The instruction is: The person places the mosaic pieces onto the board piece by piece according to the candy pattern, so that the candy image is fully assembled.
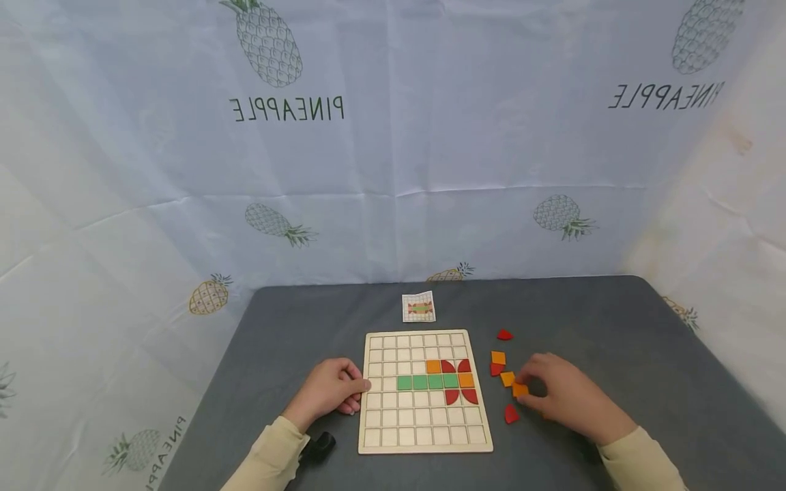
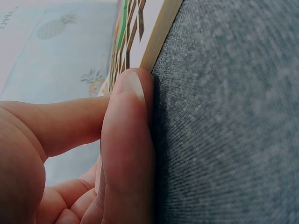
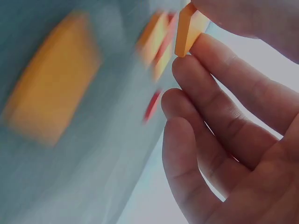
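Left hand (image 1: 334,387) pinches board (image 1: 424,436) by its left edge. Right hand (image 1: 555,395) pinches orange tile (image 1: 519,390), right of board. Best: light grip on tile's edges, board steady.

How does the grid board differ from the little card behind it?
The grid board is larger than the card. The board lies nearer the head camera, the card farther off. The board bears colored tiles, the card a flat pattern. Both rest on the dark table.

Foreground orange tile (image 3: 53,81) blurred in right wrist view
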A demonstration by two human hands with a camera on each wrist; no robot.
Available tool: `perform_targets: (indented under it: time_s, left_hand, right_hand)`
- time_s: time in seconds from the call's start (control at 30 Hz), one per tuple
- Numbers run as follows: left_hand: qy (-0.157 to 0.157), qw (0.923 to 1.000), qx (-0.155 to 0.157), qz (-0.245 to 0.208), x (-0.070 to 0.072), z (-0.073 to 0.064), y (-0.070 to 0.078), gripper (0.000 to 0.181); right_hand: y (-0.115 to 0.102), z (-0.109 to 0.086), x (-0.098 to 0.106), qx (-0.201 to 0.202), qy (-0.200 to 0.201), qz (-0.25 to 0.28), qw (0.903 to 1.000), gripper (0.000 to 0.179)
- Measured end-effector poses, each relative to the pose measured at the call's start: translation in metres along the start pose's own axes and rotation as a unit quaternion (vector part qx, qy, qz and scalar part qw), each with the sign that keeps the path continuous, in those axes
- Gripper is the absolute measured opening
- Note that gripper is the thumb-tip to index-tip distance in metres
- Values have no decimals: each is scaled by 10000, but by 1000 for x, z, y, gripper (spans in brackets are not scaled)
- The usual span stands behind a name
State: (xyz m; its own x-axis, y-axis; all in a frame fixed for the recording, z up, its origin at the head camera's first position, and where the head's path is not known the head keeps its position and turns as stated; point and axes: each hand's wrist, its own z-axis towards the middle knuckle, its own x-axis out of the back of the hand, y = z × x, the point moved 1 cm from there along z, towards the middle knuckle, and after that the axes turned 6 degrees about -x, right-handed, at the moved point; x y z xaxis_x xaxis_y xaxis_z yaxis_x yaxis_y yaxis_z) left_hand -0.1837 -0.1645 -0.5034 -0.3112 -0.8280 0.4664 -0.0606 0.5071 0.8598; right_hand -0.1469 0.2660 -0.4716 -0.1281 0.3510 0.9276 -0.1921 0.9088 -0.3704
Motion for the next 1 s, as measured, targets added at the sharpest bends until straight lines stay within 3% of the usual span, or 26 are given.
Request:
perform_targets:
  time_s: [0.2, 0.43, 1.0]
  left_hand:
    - [16, 10000, 0, 20, 1, 0, 2, 25]
    - [-33, 10000, -37, -61, 0, 0, 1, 26]
    - [-38, 10000, -38, -14, 1, 0, -2, 24]
  right_hand:
    - [-44, 24, -15, 449, -35, 193, 9988, 19]
    - [-77, 40, -32, 918, -22, 372, 9951, 16]
    - [-107, 44, -48, 1302, 18, 137, 9914, 16]
